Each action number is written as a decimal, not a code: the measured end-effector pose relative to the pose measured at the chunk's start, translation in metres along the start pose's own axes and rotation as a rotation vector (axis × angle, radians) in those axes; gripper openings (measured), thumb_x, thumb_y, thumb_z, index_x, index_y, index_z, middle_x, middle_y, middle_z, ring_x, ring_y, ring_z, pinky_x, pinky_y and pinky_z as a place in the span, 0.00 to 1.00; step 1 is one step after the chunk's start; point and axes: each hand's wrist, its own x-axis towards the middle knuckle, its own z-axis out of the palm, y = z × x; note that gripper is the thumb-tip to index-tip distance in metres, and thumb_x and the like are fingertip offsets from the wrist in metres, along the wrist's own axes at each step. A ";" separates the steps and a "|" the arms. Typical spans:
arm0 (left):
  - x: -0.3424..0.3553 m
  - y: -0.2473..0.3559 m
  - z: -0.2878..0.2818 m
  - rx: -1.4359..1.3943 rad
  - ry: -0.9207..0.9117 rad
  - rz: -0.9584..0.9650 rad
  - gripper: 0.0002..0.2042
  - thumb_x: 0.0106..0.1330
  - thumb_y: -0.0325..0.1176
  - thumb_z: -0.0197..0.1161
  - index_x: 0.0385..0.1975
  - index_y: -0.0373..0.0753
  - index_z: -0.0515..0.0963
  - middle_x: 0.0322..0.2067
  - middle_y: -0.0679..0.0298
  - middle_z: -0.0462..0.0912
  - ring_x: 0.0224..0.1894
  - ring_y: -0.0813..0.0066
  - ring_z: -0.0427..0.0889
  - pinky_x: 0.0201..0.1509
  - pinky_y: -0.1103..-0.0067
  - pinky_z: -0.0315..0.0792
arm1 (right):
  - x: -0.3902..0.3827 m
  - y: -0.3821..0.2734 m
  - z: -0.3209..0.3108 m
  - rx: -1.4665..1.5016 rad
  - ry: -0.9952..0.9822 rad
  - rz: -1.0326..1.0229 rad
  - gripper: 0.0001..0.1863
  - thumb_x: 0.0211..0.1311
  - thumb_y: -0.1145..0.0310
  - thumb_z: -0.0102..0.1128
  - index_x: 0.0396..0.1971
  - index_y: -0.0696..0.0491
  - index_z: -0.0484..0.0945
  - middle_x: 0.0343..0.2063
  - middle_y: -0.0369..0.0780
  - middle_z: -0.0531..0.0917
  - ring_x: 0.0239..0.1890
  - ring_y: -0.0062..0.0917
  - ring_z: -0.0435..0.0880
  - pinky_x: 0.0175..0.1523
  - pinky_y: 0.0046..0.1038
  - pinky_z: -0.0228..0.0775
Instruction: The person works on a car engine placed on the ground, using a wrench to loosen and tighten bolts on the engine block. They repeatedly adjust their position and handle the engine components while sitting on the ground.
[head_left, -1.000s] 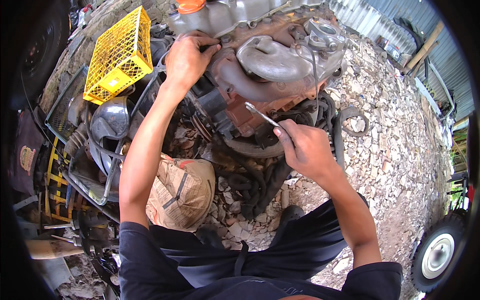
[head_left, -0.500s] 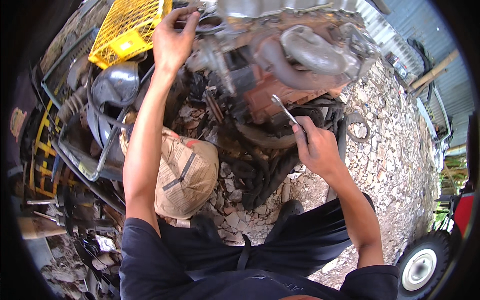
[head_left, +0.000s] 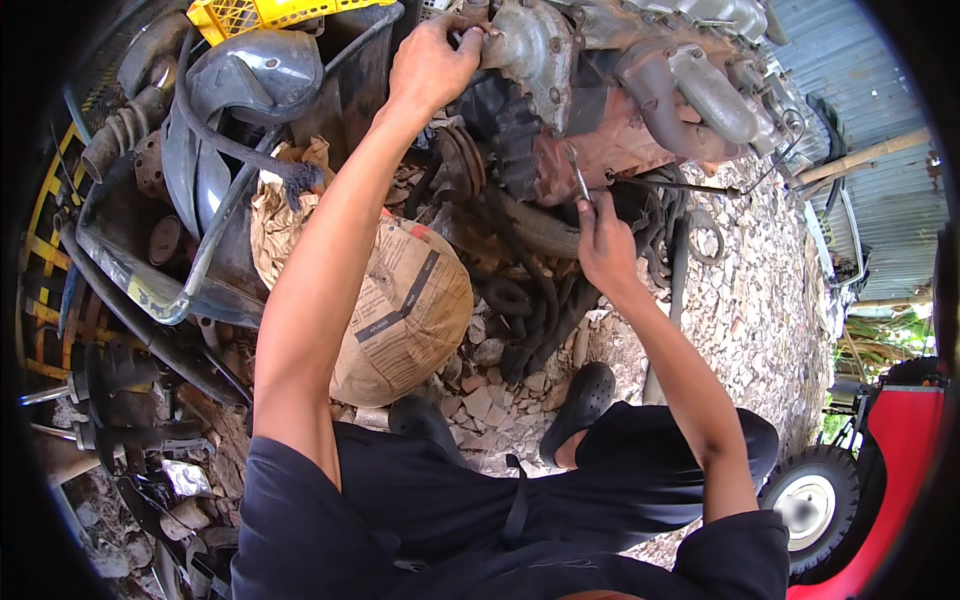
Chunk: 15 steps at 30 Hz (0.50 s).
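My left hand [head_left: 432,64] is stretched far forward with thumb and fingers pinched together, right beside the grey cast-metal housing [head_left: 540,55] on the front of the engine. What lies between those fingertips, if anything, is too small to make out. Closer to me, my right hand [head_left: 606,242] grips a silver wrench [head_left: 579,176] by its lower end. The wrench's open jaw points up in front of the rust-red engine block [head_left: 635,128] and seems apart from it. A curved manifold pipe [head_left: 650,88] runs along the engine's upper right.
A brown paper sack [head_left: 415,315] stands below my left forearm. Left of it, a dark bin [head_left: 105,225] holds grey plastic parts; a yellow crate [head_left: 225,20] sits behind. Black hoses [head_left: 540,310] lie under the engine. Rubble [head_left: 760,290] covers the ground, with a wheeled red vehicle [head_left: 895,470] at right.
My left hand has come from above the yellow crate's edge rightward to the metal housing. The right hand with the wrench has shifted slightly up and left. The whole view has also shifted.
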 end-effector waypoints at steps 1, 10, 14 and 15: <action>-0.002 -0.003 0.001 0.009 0.014 0.007 0.17 0.62 0.46 0.58 0.42 0.41 0.83 0.33 0.50 0.84 0.40 0.51 0.83 0.48 0.65 0.74 | 0.000 -0.002 0.008 0.026 0.028 0.004 0.09 0.71 0.66 0.47 0.42 0.56 0.68 0.20 0.54 0.79 0.25 0.56 0.78 0.28 0.51 0.66; -0.005 -0.002 0.008 -0.042 0.072 0.017 0.14 0.67 0.40 0.55 0.40 0.34 0.77 0.36 0.45 0.78 0.41 0.48 0.78 0.47 0.64 0.72 | 0.000 -0.004 0.046 0.090 0.161 -0.073 0.08 0.71 0.67 0.47 0.43 0.55 0.68 0.21 0.51 0.81 0.25 0.52 0.80 0.28 0.47 0.69; -0.009 0.001 0.009 -0.011 0.096 0.010 0.15 0.67 0.41 0.54 0.42 0.34 0.76 0.38 0.45 0.78 0.42 0.47 0.78 0.47 0.63 0.72 | 0.009 0.001 0.054 0.076 0.188 -0.051 0.09 0.71 0.66 0.46 0.44 0.55 0.68 0.21 0.51 0.81 0.25 0.52 0.80 0.28 0.47 0.69; -0.009 0.000 0.010 -0.020 0.099 0.000 0.15 0.67 0.41 0.54 0.43 0.35 0.75 0.38 0.45 0.78 0.43 0.47 0.78 0.47 0.62 0.72 | 0.010 0.001 0.058 0.076 0.206 -0.054 0.09 0.71 0.66 0.46 0.44 0.55 0.68 0.21 0.51 0.81 0.24 0.52 0.80 0.28 0.47 0.69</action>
